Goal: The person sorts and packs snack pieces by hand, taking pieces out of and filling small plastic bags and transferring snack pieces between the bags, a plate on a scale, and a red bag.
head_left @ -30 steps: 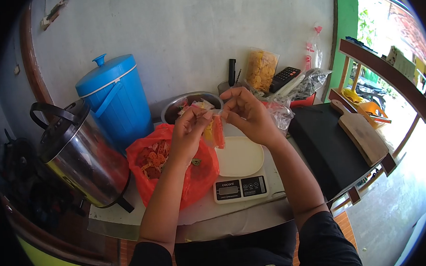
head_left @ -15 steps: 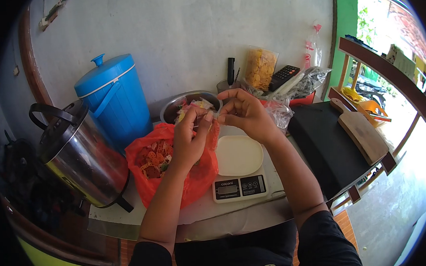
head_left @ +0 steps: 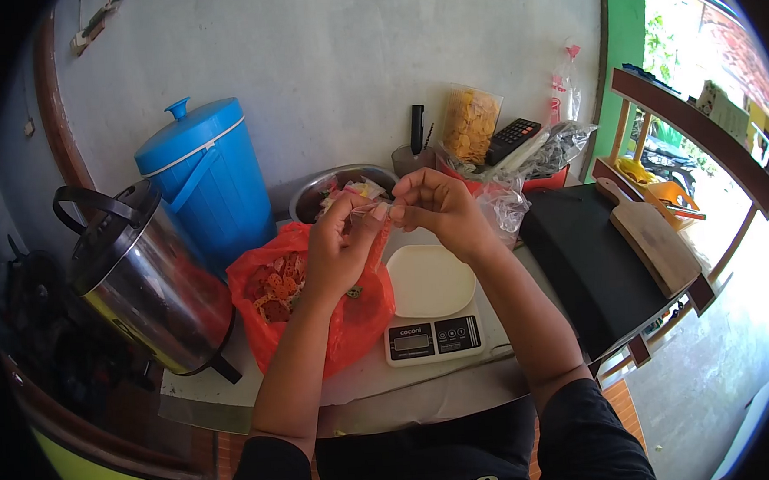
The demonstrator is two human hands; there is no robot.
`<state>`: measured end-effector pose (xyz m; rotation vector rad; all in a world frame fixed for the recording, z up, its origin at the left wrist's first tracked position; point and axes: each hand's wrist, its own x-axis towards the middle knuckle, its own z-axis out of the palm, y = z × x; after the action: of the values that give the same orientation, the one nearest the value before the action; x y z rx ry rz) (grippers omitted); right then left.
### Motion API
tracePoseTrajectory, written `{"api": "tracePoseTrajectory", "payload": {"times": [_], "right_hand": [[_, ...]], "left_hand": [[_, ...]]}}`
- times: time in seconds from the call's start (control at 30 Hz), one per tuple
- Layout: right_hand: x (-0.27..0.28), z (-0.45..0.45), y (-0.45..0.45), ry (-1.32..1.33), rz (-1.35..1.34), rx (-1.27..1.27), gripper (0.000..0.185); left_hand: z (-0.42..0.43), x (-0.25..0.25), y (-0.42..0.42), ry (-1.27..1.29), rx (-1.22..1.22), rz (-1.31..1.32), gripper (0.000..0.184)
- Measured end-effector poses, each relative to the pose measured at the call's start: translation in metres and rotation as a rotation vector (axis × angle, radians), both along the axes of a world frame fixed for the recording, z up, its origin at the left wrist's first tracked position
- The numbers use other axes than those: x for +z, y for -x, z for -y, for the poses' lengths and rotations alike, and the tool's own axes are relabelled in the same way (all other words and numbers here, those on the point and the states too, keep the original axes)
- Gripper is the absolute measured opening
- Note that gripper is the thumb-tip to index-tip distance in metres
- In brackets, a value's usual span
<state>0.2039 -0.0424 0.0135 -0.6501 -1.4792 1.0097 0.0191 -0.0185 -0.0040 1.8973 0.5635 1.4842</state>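
Above the table, my left hand and my right hand meet fingertip to fingertip. Between them both pinch a small clear plastic bag, thin and mostly hidden by the fingers. Below my left forearm an open red plastic bag holds orange-red crackers with a few green and pale pieces. Just behind the hands is a metal bowl with small filled plastic packets in it. A white kitchen scale stands under my right wrist, its platform bare.
At left stand a blue lidded jug and a steel pot with a dark lid. At the back right are a tub of yellow chips, a calculator and loose plastic bags. A wooden board lies on a black box.
The hands stay together and have shifted slightly, the right one a little lower. The fingers have changed their pinch on the clear bag. More of the red bag's contents shows beside my left wrist.
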Motion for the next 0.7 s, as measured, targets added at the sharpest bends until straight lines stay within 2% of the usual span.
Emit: {"api": "tracePoseTrajectory", "payload": {"times": [0.13, 0.27, 0.37, 0.43, 0.53, 0.67, 0.7], "right_hand": [[-0.006, 0.000, 0.010, -0.145, 0.069, -0.142, 0.023], [-0.002, 0.012, 0.018, -0.335, 0.289, -0.377, 0.025], [-0.005, 0.012, 0.022, -0.477, 0.352, -0.460, 0.026], [-0.005, 0.014, 0.025, -0.538, 0.354, -0.492, 0.027], [-0.001, 0.009, 0.019, -0.300, 0.122, -0.269, 0.028], [0.002, 0.007, 0.008, -0.271, 0.210, -0.318, 0.029], [0.003, 0.007, 0.006, -0.293, 0.222, -0.330, 0.028]], "left_hand": [[0.006, 0.003, -0.002, -0.138, 0.147, -0.078, 0.023], [0.010, 0.005, -0.002, -0.236, 0.257, -0.163, 0.021], [0.017, 0.009, -0.003, -0.207, 0.315, -0.208, 0.019], [0.018, 0.010, -0.003, -0.150, 0.253, -0.145, 0.017], [0.004, 0.006, 0.004, -0.050, 0.091, -0.026, 0.015], [0.006, 0.016, 0.009, 0.195, -0.156, 0.150, 0.014], [0.003, 0.015, 0.014, 0.178, -0.143, 0.090, 0.013]]}}
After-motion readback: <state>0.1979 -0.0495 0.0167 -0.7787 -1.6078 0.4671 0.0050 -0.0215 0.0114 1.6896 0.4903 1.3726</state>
